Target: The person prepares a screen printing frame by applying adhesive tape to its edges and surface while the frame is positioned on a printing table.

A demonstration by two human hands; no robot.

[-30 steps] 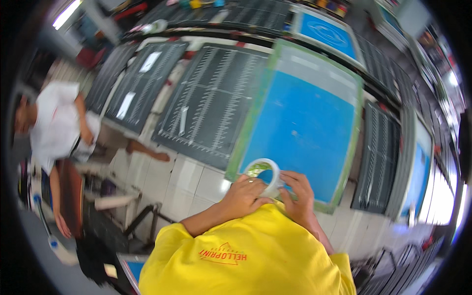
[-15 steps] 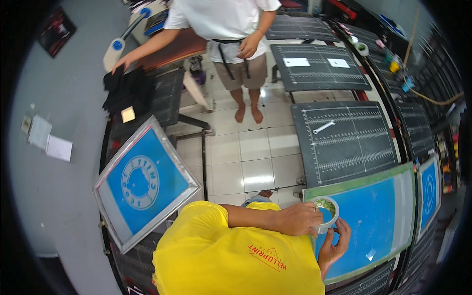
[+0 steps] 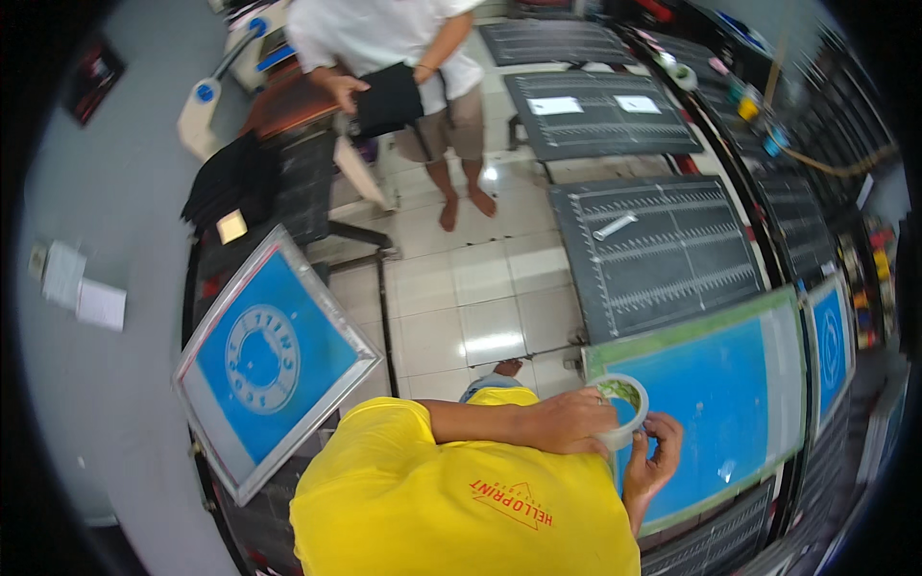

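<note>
My left hand [image 3: 574,420] grips a wide roll of clear or whitish tape [image 3: 634,422] with green marking inside its core. Thumb and fingers of my right hand [image 3: 655,459] pinch at the roll's near right edge; any loose tape end there is too small to make out. Beneath both hands lies a blue printing screen [image 3: 715,403] in a green-edged frame, to my right.
On the left, a silver-framed blue screen [image 3: 327,370] leans over a dark table. Across the aisle a person in a white shirt [image 3: 375,34] holds folded black cloth [image 3: 389,101] near a black cloth stack [image 3: 230,187]. A wrench [image 3: 615,227] rests on a dark platen [image 3: 672,259].
The other person has lifted a black cloth off the stack and now holds it with both hands. My hands stay at the tape roll, slightly shifted. The whole view has moved a little.
</note>
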